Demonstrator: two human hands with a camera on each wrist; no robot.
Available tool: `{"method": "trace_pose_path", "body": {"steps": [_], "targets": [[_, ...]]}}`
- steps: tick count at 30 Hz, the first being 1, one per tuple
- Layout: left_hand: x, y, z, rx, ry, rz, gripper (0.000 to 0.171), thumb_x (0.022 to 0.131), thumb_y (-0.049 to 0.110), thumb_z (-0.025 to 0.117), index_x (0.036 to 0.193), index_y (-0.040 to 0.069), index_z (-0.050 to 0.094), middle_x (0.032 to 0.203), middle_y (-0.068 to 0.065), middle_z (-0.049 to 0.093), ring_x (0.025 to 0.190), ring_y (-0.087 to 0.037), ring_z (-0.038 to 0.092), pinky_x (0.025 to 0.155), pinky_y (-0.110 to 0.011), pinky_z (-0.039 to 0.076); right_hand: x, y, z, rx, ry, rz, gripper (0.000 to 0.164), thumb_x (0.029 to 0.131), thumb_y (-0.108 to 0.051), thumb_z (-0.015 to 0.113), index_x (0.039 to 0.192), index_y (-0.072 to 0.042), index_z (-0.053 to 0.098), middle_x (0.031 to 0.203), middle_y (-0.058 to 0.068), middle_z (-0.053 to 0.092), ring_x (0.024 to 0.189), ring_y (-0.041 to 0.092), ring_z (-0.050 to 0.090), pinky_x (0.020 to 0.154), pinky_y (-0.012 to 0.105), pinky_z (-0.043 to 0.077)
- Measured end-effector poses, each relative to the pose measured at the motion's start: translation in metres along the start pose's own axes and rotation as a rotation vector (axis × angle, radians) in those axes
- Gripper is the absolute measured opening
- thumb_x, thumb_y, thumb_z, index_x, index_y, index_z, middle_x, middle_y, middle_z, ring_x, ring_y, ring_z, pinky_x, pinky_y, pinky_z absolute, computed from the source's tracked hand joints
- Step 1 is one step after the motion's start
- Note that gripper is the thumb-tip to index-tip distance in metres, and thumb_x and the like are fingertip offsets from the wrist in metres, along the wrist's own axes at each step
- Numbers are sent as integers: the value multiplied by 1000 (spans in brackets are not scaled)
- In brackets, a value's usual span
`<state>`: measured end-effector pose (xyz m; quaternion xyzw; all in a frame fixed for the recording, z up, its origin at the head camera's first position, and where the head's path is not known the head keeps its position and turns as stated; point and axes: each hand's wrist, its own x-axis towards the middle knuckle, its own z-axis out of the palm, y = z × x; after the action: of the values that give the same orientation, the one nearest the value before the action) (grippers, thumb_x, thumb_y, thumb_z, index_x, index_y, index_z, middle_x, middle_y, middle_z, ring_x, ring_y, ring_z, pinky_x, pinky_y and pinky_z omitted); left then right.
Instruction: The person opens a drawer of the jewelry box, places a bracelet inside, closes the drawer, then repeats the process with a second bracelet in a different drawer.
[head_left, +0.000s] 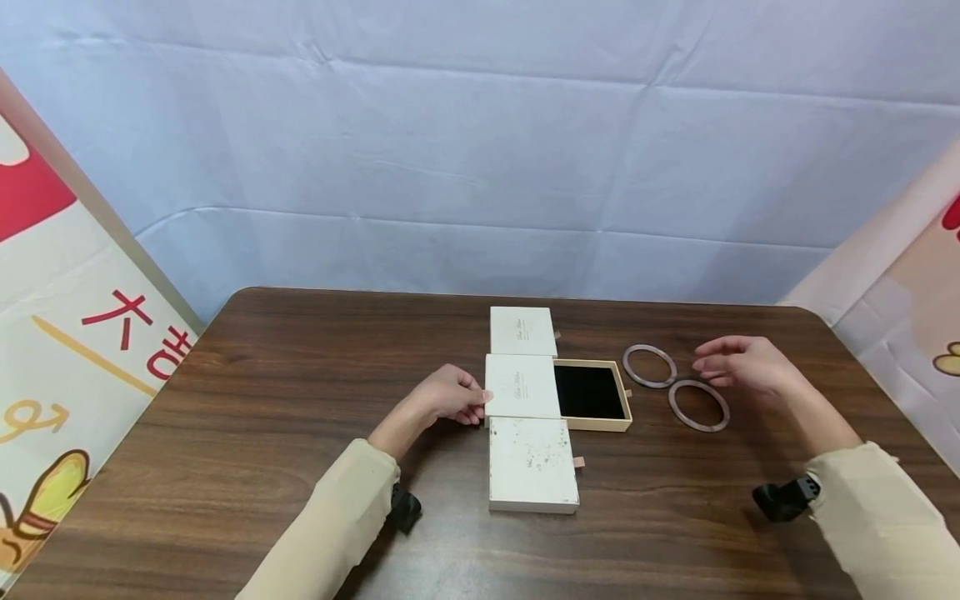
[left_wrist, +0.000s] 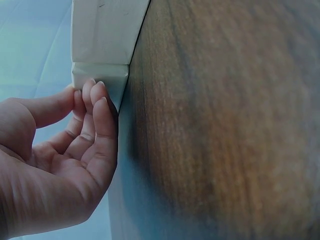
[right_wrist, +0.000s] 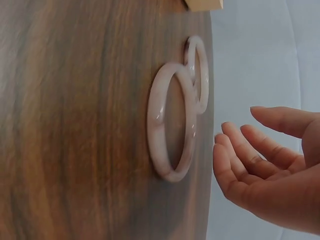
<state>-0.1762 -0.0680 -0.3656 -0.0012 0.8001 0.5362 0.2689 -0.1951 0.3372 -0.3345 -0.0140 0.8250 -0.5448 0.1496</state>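
Observation:
Three white boxes stand in a column on the table. My left hand (head_left: 448, 393) pinches the left edge of the middle box (head_left: 521, 387), thumb at the top edge and curled fingers against its side. The box's inner drawer (head_left: 592, 425), cream with a black lining, is pulled out to the right with nothing lying in it. Two pale, pinkish bangles lie flat at the right, a farther bangle (head_left: 626, 363) and a nearer bangle (head_left: 697, 428), close together. My right hand (head_left: 742, 364) hovers beside them, fingers loosely bent, holding nothing.
A closed white box (head_left: 521, 330) sits behind the middle one. The front box (head_left: 532, 467) has a speckled lid and a pink pull tab (head_left: 578, 462). Pale cloth (head_left: 465, 150) hangs behind the brown wooden table (head_left: 300, 367).

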Motion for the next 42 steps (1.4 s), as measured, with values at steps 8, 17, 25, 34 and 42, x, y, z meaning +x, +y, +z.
{"method": "trace_pose_path", "body": {"steps": [8, 17, 25, 34, 42], "targets": [[1, -1, -1, -2, -1, 7, 17, 89, 8, 60, 76, -3, 61, 63, -8, 59, 52, -12, 56, 55, -27, 52, -1, 9, -2, -104, 40, 49, 43, 89, -5, 57, 118, 20, 40, 87, -5, 64, 77, 4, 60, 70, 27, 52], [1, -2, 0, -15, -7, 7, 17, 89, 8, 60, 77, -4, 61, 63, -8, 59, 52, -12, 56, 54, -26, 51, -4, 20, -2, -130, 72, 85, 47, 86, -6, 59, 119, 20, 39, 81, -7, 64, 73, 4, 60, 66, 26, 52], [1, -1, 0, -15, -9, 4, 17, 89, 8, 60, 76, -3, 61, 63, -8, 59, 52, -11, 56, 53, -25, 51, -6, 31, 0, -117, 133, 77, 40, 84, -1, 60, 113, 21, 45, 77, -7, 63, 67, 6, 59, 62, 25, 51], [2, -3, 0, -30, -9, 7, 16, 89, 7, 60, 76, -4, 60, 62, -7, 59, 52, -12, 56, 51, -23, 49, -7, 36, 1, -199, 178, 64, 38, 81, -5, 64, 107, 19, 50, 79, -4, 58, 67, 4, 56, 62, 25, 50], [3, -4, 0, -35, -11, 16, 17, 89, 7, 60, 76, -4, 60, 61, -7, 58, 52, -11, 55, 50, -22, 48, -8, 36, 6, -272, 193, 52, 28, 78, -3, 65, 96, 15, 54, 73, 1, 57, 64, 11, 52, 58, 27, 46]]}}
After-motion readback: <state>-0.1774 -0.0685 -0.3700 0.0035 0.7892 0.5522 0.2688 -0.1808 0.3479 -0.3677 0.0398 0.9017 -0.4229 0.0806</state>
